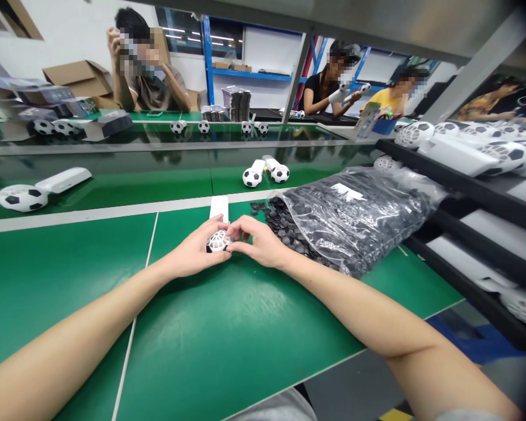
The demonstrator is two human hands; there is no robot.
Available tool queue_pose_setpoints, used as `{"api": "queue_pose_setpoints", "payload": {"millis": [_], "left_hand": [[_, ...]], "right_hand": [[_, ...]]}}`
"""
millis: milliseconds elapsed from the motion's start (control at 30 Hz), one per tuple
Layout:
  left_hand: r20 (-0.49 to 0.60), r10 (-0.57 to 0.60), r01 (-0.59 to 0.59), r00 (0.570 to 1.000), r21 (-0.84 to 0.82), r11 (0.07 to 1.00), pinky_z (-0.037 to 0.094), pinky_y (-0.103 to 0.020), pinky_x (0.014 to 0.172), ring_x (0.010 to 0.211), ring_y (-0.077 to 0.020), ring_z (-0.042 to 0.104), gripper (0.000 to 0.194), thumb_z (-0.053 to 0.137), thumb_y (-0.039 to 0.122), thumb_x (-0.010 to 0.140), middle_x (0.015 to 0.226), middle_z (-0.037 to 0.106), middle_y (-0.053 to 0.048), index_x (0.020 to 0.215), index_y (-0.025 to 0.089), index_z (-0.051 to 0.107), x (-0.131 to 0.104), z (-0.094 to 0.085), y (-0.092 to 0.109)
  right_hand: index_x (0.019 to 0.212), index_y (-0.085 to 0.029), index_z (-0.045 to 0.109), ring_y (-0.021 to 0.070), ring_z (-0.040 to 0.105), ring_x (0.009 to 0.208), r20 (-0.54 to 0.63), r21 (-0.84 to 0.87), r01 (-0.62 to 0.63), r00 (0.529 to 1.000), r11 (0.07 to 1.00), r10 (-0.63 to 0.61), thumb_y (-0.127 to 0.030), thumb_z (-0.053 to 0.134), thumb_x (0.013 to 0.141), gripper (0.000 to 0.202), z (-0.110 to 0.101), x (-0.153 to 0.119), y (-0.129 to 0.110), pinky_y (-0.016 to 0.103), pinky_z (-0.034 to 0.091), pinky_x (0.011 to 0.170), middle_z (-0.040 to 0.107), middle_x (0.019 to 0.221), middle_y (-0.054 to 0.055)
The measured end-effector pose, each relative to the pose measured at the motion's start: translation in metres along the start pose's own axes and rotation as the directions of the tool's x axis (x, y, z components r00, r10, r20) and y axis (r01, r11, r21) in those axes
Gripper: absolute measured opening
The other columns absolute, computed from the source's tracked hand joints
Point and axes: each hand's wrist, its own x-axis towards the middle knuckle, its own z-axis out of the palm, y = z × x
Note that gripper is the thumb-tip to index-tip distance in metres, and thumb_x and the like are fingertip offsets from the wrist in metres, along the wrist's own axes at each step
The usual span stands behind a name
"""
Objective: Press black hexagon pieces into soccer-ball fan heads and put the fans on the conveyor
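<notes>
A white device with a soccer-ball head (218,241) lies on the green table (201,327), its flat white handle pointing away from me. My left hand (200,248) is wrapped round the left side of the ball head, thumb at its near edge. At the ball's right side, my right hand (256,241) has its thumb and fingertips drawn together; whatever sits between them is too small to make out. Just right of my hands, small black pieces (284,225) spill from a clear plastic bag (355,204).
Finished-looking ball devices (23,197) lie on the belt (158,181) at left, and a pair (253,175) at centre. Black racks of white devices (460,152) stand at right. Several people sit across the belt. Opened cartons (76,79) are at back left.
</notes>
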Motion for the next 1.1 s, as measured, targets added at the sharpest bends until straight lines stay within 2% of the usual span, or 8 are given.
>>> {"api": "queue_pose_setpoints", "payload": {"millis": [200,400,500,567,633,733,900,1100], "left_hand": [[-0.015,-0.015,0.014,1.000,-0.049,0.999,0.022,-0.043,0.105,0.133,-0.0245,0.018,0.045,0.054,0.031,0.074,0.140,0.030,-0.009,0.117,0.022,0.042,-0.002,0.002,-0.001],[-0.047,-0.034,0.031,0.998,-0.069,0.997,0.024,-0.043,0.104,0.130,-0.0255,0.025,0.044,0.053,0.029,0.073,0.138,0.032,-0.009,0.115,0.022,0.042,-0.003,0.005,0.002],[-0.052,-0.035,0.032,0.998,-0.062,0.998,0.026,-0.044,0.103,0.128,-0.0266,0.029,0.046,0.053,0.026,0.071,0.136,0.035,-0.011,0.115,0.020,0.041,-0.003,0.007,0.005],[-0.034,-0.028,0.026,0.999,-0.065,0.998,0.029,-0.044,0.101,0.126,-0.0269,0.032,0.047,0.053,0.024,0.070,0.134,0.037,-0.010,0.115,0.020,0.041,-0.002,0.008,0.008],[-0.011,-0.020,0.019,1.000,-0.068,0.998,0.030,-0.044,0.101,0.126,-0.0269,0.032,0.045,0.053,0.023,0.070,0.133,0.038,-0.009,0.114,0.021,0.042,-0.001,0.007,0.010],[0.008,-0.024,0.024,1.000,-0.056,0.998,0.029,-0.044,0.101,0.127,-0.0273,0.030,0.044,0.054,0.023,0.070,0.136,0.035,-0.009,0.113,0.023,0.044,-0.002,0.006,0.010],[-0.018,-0.036,0.035,0.999,-0.048,0.998,0.026,-0.046,0.102,0.126,-0.0280,0.032,0.039,0.059,0.034,0.071,0.137,0.031,-0.008,0.106,0.024,0.048,-0.002,0.007,0.006],[-0.120,-0.034,0.040,0.992,0.048,0.998,0.031,-0.045,0.097,0.113,-0.0270,0.038,0.040,0.064,0.042,0.066,0.107,0.041,-0.006,0.099,0.023,0.053,0.000,0.007,0.005]], "right_hand": [[0.086,-0.018,0.047,0.0106,0.050,0.074,-0.016,0.139,-0.167,0.985,0.976,0.170,-0.034,0.067,0.067,0.031,0.007,0.001,0.012,0.026,0.044,0.069,0.051,0.088,0.000],[0.083,-0.018,0.046,0.0095,0.049,0.068,0.012,0.124,-0.220,0.975,0.968,0.220,-0.036,0.064,0.069,0.030,0.008,0.001,0.007,0.025,0.043,0.065,0.053,0.085,-0.001],[0.083,-0.017,0.050,0.0111,0.051,0.070,-0.005,-0.017,-0.196,0.981,0.980,0.196,-0.041,0.053,0.078,0.024,0.000,0.009,0.012,0.025,0.042,0.066,0.056,0.080,0.000],[0.089,-0.016,0.055,0.0139,0.051,0.080,-0.081,-0.246,-0.187,0.982,0.951,0.172,-0.036,0.046,0.085,0.022,-0.009,0.014,0.019,0.028,0.041,0.074,0.059,0.087,0.003],[0.100,-0.016,0.058,0.0186,0.048,0.093,-0.141,-0.521,-0.222,0.975,0.824,0.173,-0.027,0.043,0.087,0.022,-0.018,0.018,0.029,0.032,0.038,0.082,0.060,0.101,0.007],[0.105,-0.016,0.059,0.0232,0.045,0.099,-0.097,-0.771,-0.240,0.959,0.589,0.265,-0.018,0.040,0.087,0.026,-0.025,0.019,0.037,0.034,0.038,0.082,0.058,0.109,0.010],[0.090,-0.014,0.063,0.0225,0.051,0.088,-0.022,-0.857,-0.183,0.947,0.481,0.321,-0.014,0.040,0.086,0.024,-0.027,0.017,0.034,0.031,0.040,0.075,0.061,0.093,0.010],[0.093,-0.008,0.060,0.0227,0.056,0.082,-0.049,-0.860,-0.220,0.933,0.460,0.356,-0.008,0.038,0.083,0.024,-0.029,0.015,0.029,0.031,0.041,0.071,0.060,0.091,0.015]]}}
